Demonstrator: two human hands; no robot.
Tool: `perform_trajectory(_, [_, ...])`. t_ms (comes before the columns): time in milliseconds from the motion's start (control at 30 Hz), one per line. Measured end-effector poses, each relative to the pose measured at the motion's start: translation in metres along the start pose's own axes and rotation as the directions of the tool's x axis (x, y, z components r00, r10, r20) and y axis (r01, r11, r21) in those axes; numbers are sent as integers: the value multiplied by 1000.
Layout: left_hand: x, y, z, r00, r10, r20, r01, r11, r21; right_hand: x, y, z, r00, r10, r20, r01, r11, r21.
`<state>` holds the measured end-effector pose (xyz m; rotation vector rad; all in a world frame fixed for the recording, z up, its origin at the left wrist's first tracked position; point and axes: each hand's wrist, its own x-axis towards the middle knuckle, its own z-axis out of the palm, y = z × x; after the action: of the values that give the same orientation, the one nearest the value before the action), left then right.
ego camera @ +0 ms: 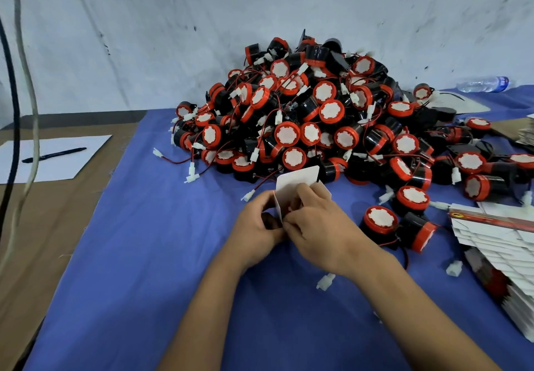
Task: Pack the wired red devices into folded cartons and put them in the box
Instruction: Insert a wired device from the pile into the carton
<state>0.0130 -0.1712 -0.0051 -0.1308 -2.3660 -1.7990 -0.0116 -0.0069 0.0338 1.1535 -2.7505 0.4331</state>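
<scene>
A big pile of red-and-black wired devices (318, 116) with white plugs lies on the blue cloth at the back centre and right. In front of it I hold a small white carton (294, 181) between both hands, its top flap standing up. My left hand (257, 226) grips the carton's left side. My right hand (318, 226) pinches its near edge, fingers curled over the opening. What is inside the carton is hidden by my fingers. A stack of flat white cartons (497, 243) lies at the right edge.
Blue cloth (161, 255) covers the table. To the left, brown cardboard (57, 226) carries a white sheet (57, 156) and a black pen (55, 155). Two cables (29, 81) hang at the far left. A plastic water bottle (482, 83) lies at the back right. Loose devices sit near the carton stack.
</scene>
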Motion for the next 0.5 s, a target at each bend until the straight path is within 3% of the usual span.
perform_trajectory(67, [0,1,0,1000,4,13,-4,1000,-19,-4,4,-4,998,-18,55,22,997,-80])
perform_trajectory(133, [-1,3,-2,1000,6,16,-5,999,-51,-8,5,-9,998,-55,4,55,998,-12])
perform_trajectory(200, [-2,3,-8,1000,-11,23,13,995,-95,-14,9,-10,937,18,-350,50,981,185])
perform_trajectory(233, [-3,3,-12,999,-28,34,31,994,-108,-17,13,-9,834,141,-534,17,960,280])
perform_trajectory(267, [-4,3,-16,997,-46,58,52,992,-117,-17,18,-7,724,303,-619,-44,917,397])
perform_trajectory(300, [-5,3,-19,994,-63,94,76,988,-136,-15,23,-6,668,469,-578,-105,829,550])
perform_trajectory(333, [-5,2,-22,988,-84,130,106,978,-177,-11,27,-4,685,595,-420,-165,689,706])
perform_trajectory(400, [-3,2,-24,973,-143,182,199,919,-342,-3,29,3,788,613,-46,-261,402,878])
perform_trajectory(433, [-2,1,-22,968,-175,181,237,873,-426,-1,29,8,828,559,38,-274,345,898])
perform_trajectory(500, [-1,3,-15,962,-235,141,274,837,-473,0,27,20,875,482,45,-249,370,895])
